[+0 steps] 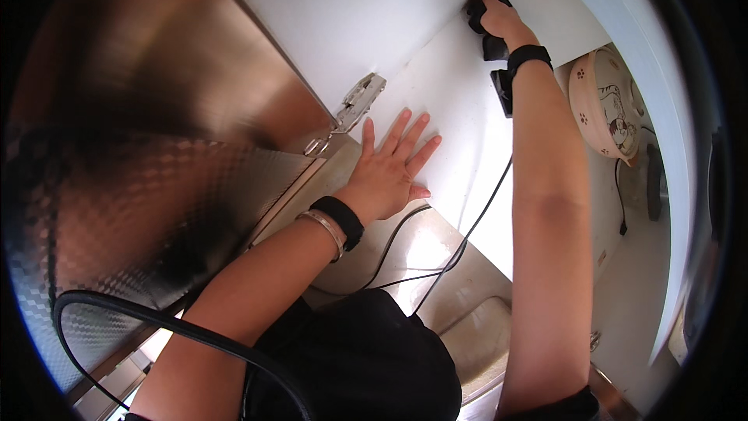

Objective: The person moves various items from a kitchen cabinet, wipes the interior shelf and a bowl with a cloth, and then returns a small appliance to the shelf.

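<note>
My left hand (390, 169) lies flat with its fingers spread on the white cabinet panel (456, 99), just below a metal cabinet hinge (362, 102). It wears a black wristband (339, 221) and a bangle. Farther up, at the corner where white panels meet, my right hand (501, 16) is closed around a black object (479, 11), whose kind I cannot tell. Another black piece (501, 92) shows beside my right wrist, partly hidden by the forearm. A thin black cable (488, 202) runs down from near that forearm towards my body.
A pink bowl with a cartoon animal and paw prints (590, 108) stands on the right behind the panel, near a dangling black cable end (623, 228). A brownish reflective door with a textured lower part (175, 199) fills the left. A thick black cable (193, 327) arches over my left forearm.
</note>
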`<state>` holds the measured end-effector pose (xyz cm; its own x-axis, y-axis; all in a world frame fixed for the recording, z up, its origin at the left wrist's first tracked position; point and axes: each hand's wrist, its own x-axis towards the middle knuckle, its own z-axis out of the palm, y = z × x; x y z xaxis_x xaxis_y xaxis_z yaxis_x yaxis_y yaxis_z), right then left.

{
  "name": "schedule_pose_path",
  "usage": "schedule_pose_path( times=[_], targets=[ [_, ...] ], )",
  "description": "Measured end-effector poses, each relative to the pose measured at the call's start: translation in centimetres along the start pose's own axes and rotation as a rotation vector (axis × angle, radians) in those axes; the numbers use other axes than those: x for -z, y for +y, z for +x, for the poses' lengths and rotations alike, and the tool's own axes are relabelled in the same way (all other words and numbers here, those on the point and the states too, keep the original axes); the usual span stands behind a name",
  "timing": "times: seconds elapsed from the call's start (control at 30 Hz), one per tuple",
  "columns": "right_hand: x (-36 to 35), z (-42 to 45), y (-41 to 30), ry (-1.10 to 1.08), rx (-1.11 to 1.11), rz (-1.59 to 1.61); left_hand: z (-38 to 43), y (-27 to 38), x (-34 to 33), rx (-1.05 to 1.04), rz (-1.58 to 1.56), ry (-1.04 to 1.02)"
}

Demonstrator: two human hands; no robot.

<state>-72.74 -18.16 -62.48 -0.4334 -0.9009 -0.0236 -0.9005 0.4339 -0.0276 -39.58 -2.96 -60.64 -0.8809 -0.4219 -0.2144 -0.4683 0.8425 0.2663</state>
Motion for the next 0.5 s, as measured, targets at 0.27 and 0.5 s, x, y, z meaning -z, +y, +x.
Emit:
schedule_pose_path(
  times=[0.27,0.5],
  targets=[
    [1.3,-8.8,-1.9,-0.161,0.461,0.304,-0.1,0.0,0.4,0.010,-0.013,-0.031],
    [0.6,-8.3,4.3,0.032,-0.098,1.200,0.0,-0.1,0.4,0.001,-0.011,-0.014]
  ],
)
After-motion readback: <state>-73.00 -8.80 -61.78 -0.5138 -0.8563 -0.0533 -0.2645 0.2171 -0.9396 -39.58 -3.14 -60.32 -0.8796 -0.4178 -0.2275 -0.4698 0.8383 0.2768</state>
